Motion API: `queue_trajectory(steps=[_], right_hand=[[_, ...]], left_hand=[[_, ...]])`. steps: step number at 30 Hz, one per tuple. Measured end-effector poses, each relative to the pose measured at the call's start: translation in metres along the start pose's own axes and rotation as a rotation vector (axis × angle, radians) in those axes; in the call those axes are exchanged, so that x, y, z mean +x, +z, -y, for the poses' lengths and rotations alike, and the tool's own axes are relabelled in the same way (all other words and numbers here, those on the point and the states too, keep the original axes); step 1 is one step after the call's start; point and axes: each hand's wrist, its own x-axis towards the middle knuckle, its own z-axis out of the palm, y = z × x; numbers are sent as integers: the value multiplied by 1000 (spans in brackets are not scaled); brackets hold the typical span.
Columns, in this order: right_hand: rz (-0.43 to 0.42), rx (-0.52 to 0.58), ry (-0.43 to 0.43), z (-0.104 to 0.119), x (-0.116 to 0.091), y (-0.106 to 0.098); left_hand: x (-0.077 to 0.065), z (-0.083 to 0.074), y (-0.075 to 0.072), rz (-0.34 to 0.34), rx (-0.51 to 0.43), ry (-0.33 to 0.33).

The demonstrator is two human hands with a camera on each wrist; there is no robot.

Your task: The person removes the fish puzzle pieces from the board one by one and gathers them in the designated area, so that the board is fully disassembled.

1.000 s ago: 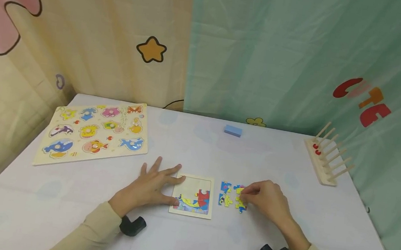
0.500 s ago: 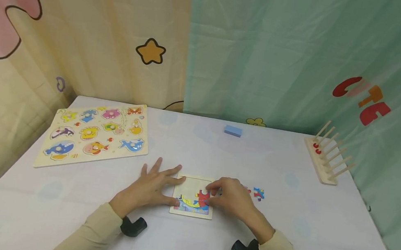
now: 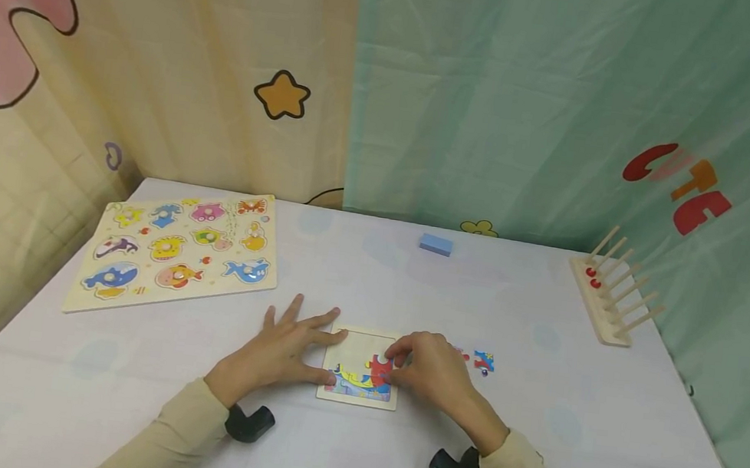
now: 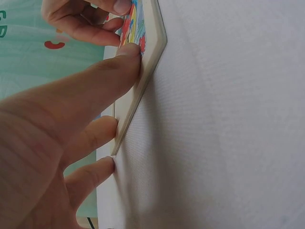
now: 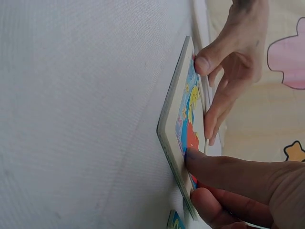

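A small wooden jigsaw tray lies in front of me, its lower part filled with a colourful picture. My left hand spreads its fingers along the tray's left side, its thumb resting on the lower left rim. At the right side, my right hand bends its thumb and index finger around a red puzzle piece set in the tray and seems to pinch it. Its thumb touches the picture's edge in the right wrist view. Loose pieces lie beyond this hand, some hidden by it.
A large peg puzzle board with sea animals lies at the left. Near the back edge sits a blue block. A wooden stand with upright pegs and red beads is at the right. Curtains hang behind the table.
My right hand has moved left from the loose pieces to the tray's right side, uncovering pieces farther right. The left hand stays in place.
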Motion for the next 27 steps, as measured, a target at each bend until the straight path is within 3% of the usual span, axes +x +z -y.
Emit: queue_trajectory(steps=[11, 17, 21, 27], right_hand=[[-19, 58, -20, 1, -3, 2], [46, 165, -109, 0, -8, 1], [73, 200, -118, -1, -8, 0], [4, 236, -96, -3, -7, 1]], left_hand=[[0, -1, -1, 5, 1, -7], [0, 0, -1, 12, 0, -11], [0, 0, -1, 10, -1, -12], [0, 0, -1, 6, -1, -8]])
